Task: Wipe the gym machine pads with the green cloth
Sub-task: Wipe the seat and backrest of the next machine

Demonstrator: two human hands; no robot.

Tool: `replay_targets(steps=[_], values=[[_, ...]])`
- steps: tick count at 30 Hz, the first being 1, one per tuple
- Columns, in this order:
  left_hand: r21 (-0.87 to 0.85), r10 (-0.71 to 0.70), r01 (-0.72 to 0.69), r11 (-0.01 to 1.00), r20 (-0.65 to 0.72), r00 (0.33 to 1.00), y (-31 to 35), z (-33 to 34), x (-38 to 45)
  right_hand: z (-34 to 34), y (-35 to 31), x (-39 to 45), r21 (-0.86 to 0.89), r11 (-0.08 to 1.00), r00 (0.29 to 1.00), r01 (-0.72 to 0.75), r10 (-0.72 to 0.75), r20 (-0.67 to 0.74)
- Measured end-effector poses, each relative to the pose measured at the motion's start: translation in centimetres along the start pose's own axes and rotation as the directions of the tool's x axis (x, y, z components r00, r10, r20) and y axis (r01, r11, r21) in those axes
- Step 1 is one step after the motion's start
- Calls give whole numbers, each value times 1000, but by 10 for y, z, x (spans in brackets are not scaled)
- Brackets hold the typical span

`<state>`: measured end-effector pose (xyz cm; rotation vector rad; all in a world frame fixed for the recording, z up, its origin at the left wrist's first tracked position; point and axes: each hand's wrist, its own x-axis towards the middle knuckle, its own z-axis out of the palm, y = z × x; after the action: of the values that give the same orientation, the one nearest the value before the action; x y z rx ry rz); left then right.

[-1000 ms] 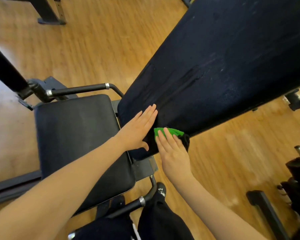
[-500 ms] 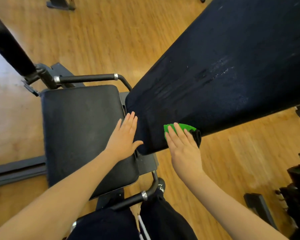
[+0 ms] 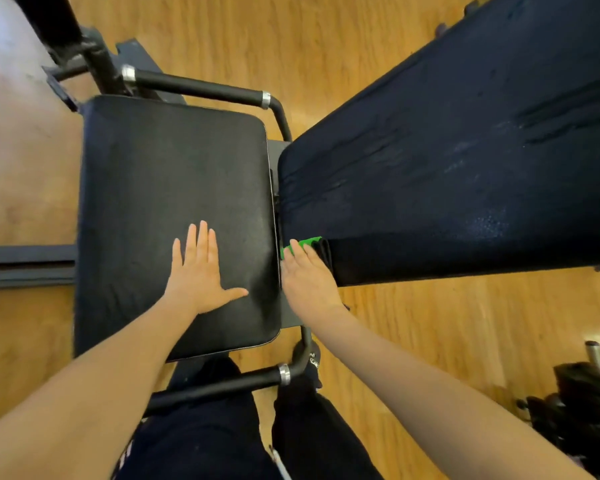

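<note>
Head view, left hand [image 3: 201,271] flat on seat pad [image 3: 174,174], right hand [image 3: 307,275] pressing green cloth [image 3: 303,244] (fingers straight)

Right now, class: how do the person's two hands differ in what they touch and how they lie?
The left hand lies flat on the seat pad, bare; the right hand presses the green cloth against the long back pad. The left hand's thumb is spread wide; the right hand's thumb is hidden. Both have straight fingers.

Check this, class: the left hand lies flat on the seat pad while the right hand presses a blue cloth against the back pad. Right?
Wrong colour only. The head view shows the cloth is green; the left hand, seat pad, right hand and back pad are as stated.
</note>
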<state>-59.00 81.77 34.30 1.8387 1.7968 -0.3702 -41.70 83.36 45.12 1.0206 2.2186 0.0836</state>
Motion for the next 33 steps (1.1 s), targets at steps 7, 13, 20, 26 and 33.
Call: replay_targets(steps=[7,13,20,26,33], values=[[-1,1,-1,1000,19,1000,0,0,-1,-14,22,-54,-13,997,995,81,-81,55],[15,-5,4,1000,38,999,1,-1,0,-11,12,-36,-60,990,989,131,-126,78],[30,-16,15,999,32,999,-3,3,0,-3,5,-13,-71,976,973,208,-199,112],[7,-3,3,1000,40,999,-2,0,0,-12,37,-63,-150,954,965,259,-250,80],[11,-1,1,1000,12,1000,-1,0,0,-8,14,-29,-202,930,951,306,-290,103]])
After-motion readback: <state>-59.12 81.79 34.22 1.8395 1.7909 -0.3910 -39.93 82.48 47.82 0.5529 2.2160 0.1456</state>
